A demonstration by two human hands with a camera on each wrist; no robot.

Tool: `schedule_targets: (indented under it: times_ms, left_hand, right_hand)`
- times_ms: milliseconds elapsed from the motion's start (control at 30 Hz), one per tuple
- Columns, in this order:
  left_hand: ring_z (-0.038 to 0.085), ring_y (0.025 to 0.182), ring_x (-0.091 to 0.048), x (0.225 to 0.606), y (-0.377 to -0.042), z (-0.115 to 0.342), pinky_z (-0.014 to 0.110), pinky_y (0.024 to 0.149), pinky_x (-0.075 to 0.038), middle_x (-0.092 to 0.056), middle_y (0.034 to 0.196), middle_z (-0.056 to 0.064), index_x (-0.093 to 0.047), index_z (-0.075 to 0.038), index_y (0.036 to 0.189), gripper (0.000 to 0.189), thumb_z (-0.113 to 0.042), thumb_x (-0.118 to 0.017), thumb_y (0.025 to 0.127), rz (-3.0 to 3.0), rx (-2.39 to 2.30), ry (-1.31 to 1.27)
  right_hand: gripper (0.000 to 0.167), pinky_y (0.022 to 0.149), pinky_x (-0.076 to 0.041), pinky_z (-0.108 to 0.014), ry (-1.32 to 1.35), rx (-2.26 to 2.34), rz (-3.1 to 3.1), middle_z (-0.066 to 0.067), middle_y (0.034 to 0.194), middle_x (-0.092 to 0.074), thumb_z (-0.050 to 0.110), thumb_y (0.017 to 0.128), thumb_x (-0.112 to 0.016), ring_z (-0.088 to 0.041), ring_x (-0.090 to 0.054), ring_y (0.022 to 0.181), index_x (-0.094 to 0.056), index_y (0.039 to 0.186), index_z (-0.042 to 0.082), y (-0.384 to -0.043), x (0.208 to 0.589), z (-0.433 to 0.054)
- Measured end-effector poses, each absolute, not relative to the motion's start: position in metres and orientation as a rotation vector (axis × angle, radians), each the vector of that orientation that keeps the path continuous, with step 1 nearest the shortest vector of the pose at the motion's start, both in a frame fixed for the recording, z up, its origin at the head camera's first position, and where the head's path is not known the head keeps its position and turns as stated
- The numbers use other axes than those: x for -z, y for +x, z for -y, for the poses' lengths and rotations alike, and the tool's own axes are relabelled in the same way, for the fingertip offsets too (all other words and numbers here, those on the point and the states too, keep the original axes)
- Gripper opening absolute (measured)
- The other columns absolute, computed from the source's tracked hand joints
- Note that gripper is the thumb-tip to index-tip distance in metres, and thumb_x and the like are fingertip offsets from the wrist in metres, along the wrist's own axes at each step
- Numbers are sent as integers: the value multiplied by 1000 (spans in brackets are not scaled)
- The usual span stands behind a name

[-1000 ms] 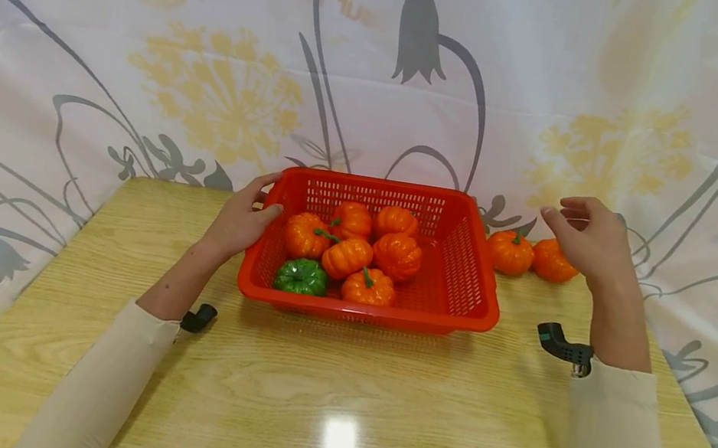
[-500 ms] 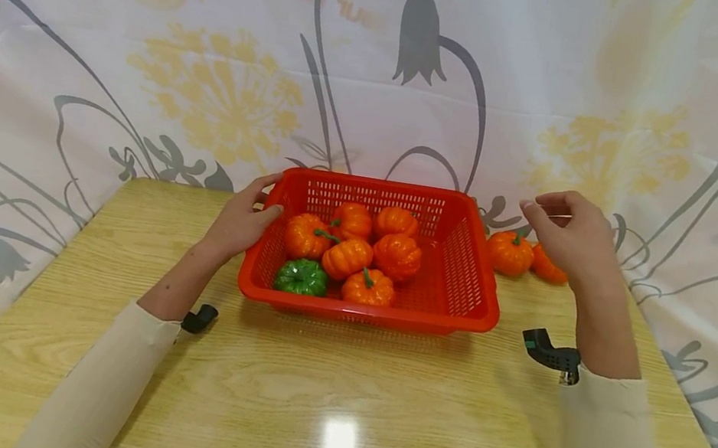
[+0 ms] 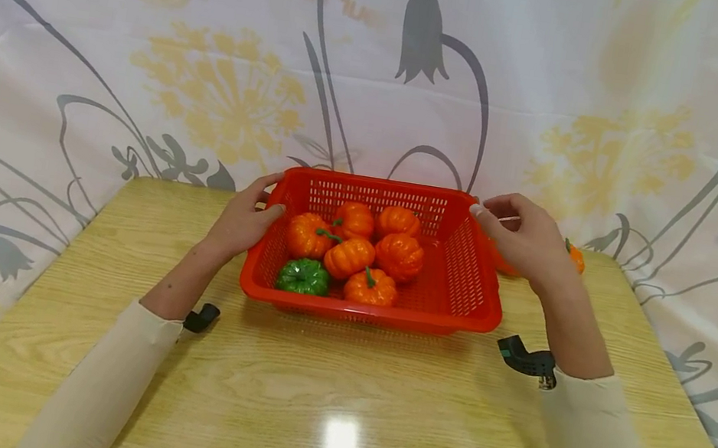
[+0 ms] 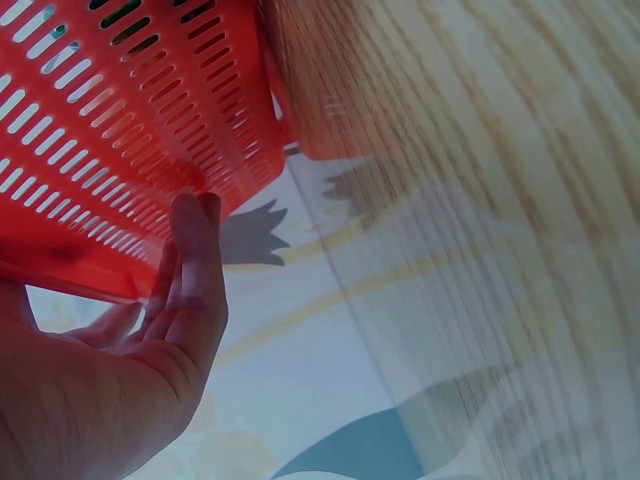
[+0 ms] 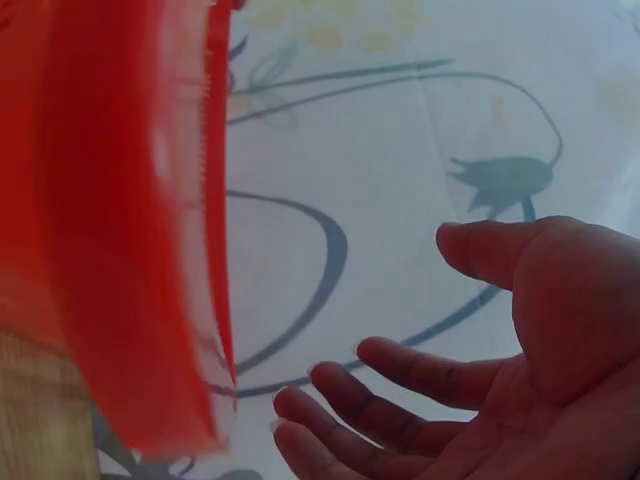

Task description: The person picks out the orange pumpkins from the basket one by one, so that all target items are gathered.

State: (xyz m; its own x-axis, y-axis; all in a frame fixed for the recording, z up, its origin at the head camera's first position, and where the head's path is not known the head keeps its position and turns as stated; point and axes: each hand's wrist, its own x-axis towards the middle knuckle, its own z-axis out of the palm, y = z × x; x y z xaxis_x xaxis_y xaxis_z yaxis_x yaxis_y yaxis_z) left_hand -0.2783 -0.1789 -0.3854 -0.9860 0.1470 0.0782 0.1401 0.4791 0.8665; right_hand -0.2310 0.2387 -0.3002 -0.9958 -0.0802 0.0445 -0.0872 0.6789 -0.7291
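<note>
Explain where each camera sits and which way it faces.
Head: worn on the head, facing forward and down at the red basket of pumpkins; left hand, right hand and sleeves show.
Left wrist: worn there, facing the basket's slotted side, table and patterned cloth; the left hand shows.
Right wrist: worn there, facing the basket's edge and the cloth; the right hand shows.
Shared: head and left wrist both show the left hand touching the basket.
</note>
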Motion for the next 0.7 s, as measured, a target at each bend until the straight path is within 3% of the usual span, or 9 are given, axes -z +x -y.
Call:
schedule_targets:
  times_ms: [433, 700]
  left_hand:
    - [42, 116, -67, 385, -278, 180, 53, 91, -63, -57, 140, 26, -29, -19, 169, 64, -20, -52, 110, -2702, -1577, 261]
    - [41, 119, -65, 385, -279, 177, 55, 94, -61, -57, 140, 26, -30, -19, 169, 63, -20, -52, 110, -2711, -1572, 256]
  right_hand:
    - [61, 105, -53, -57, 358, -1122, 3001, -19, 139, -61, 48, 104, -64, -41, -62, 125, -55, 145, 4, -237, 316, -199]
    - [64, 117, -42, -60, 581, -809, 3031, -24, 150, -53, 34, 104, -69, -41, -49, 138, -50, 155, 2, -242, 332, -182]
